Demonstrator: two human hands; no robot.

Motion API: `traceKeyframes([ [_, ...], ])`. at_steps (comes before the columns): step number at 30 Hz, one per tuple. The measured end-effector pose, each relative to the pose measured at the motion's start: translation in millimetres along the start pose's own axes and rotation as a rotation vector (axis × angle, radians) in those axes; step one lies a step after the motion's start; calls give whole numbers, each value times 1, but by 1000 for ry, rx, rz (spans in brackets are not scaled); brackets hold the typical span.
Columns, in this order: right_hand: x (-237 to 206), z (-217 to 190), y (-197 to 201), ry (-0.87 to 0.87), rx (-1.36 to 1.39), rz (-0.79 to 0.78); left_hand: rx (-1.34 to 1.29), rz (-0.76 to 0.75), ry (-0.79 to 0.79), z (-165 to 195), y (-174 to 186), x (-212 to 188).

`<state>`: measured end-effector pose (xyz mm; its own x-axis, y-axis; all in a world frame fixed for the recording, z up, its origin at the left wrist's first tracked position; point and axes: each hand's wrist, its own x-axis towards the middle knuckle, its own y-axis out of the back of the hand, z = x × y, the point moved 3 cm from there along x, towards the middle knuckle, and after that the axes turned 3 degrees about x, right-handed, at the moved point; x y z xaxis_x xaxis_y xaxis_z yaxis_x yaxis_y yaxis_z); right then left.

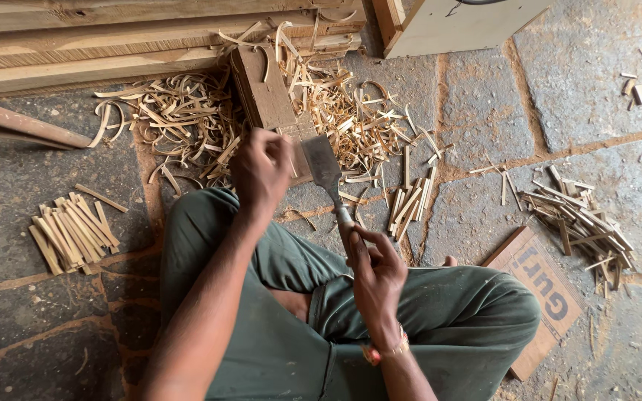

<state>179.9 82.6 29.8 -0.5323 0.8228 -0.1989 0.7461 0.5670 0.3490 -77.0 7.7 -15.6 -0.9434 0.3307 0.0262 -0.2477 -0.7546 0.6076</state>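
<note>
You sit cross-legged on the stone floor with the wooden block standing just ahead of your knees, and the work sits on its near end. Your right hand is closed firmly around the handle of the broad knife, whose flat blade points away from you and lies against the block's near edge. Your left hand is curled shut over the block's near end; it probably pinches a thin wooden strip there, but the fingers hide it, so I cannot tell what it holds. Keep those left fingers behind and to the side of the blade, never in its line. Let the block take the force, and shave with short, shallow strokes away from your body. Hold the blade at a low angle so it peels instead of digging. The curled shavings heaped around the block can snag the strip, so keep the working face free. 2 piles of cut sticks lie apart: 1 pile to your left, another to your right.
</note>
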Motion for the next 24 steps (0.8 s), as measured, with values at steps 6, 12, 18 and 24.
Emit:
traceKeyframes([
  [6, -51, -20, 21, 155, 197, -113, -266, -4, -981, 52, -6, -92],
  [12, -68, -21, 15, 54, 274, -138, -253, -224, -1036, 53, -5, -106],
  [18, -68, -22, 15, 27, 213, -130, -259, -260, -991, 51, -5, -106],
  [24, -65, -25, 15, 5, 46, -103, -267, -251, -982, 50, -4, -103],
])
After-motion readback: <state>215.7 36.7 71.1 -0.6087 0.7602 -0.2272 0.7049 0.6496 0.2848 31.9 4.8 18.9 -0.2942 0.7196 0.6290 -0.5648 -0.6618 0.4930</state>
